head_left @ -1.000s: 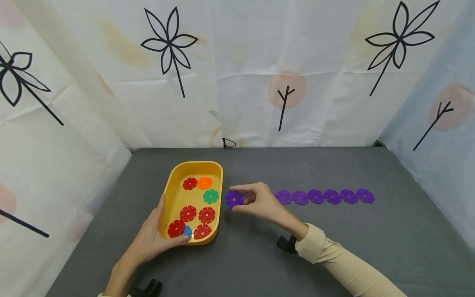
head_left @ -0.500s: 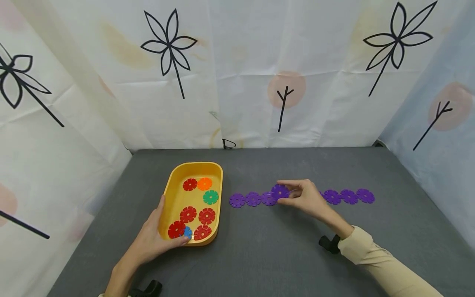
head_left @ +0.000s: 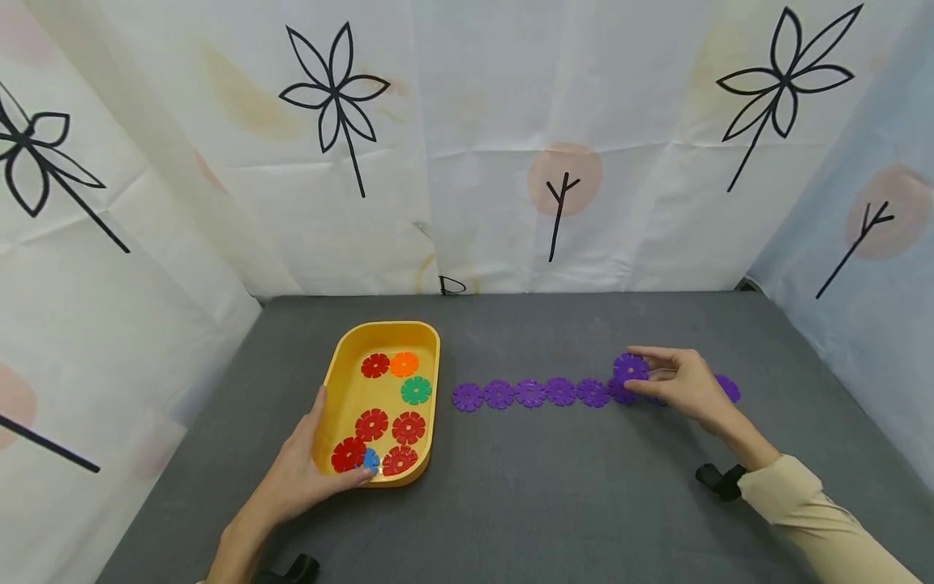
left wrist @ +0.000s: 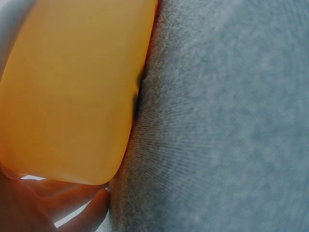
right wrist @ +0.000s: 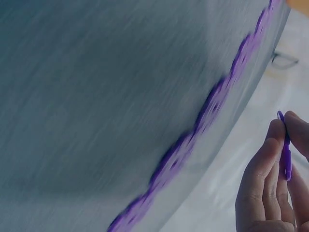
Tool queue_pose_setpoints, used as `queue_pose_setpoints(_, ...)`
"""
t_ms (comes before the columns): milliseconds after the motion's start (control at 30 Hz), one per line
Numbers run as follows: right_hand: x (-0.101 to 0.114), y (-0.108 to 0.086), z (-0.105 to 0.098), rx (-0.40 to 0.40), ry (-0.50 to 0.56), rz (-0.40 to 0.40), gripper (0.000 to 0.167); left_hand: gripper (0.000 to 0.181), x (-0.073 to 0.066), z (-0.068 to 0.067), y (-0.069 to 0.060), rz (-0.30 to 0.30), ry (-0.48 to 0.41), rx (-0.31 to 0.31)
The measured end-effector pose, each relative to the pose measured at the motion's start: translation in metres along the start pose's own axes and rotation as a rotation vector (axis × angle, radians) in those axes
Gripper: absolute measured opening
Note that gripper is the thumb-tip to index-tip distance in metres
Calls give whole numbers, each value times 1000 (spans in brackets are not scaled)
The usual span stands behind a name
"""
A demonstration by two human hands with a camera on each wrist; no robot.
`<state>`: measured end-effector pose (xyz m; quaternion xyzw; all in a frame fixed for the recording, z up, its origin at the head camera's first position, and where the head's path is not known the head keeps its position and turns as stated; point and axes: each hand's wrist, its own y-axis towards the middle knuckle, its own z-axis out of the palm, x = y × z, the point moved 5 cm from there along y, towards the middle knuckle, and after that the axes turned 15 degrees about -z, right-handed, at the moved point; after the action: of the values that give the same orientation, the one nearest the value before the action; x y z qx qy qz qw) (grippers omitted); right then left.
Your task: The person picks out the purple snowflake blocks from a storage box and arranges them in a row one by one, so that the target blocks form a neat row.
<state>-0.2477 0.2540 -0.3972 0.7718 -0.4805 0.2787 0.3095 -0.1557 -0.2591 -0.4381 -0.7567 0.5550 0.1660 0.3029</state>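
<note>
My right hand pinches a purple flower-shaped plastic disc between thumb and fingers, raised over a row of similar purple discs on the table. In the right wrist view the held disc shows edge-on, apart from the row. The hand hides some discs near the row's right end. At the left, my left hand holds a yellow plastic tray by its near left corner, thumb over the rim. Inside lie several red flower discs, an orange one, a green one and a blue one.
A dark grey cloth covers the table. White curtains with plant drawings stand behind it and at both sides. Black straps with small devices sit at the wrists.
My right hand has carried the pinched purple disc rightward above the row, from its left end toward its right end. The left hand and the tray have stayed put.
</note>
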Motion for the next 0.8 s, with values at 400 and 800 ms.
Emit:
queue_pose_setpoints(400, -52, -33, -61, -10, -106, 143, 68, 136, 1, 0, 0, -9, 0, -5)
queue_pose_setpoints(800, -98, -62, -105, -59, -259, 250, 66, 137, 1, 1, 1, -6, 7, -12)
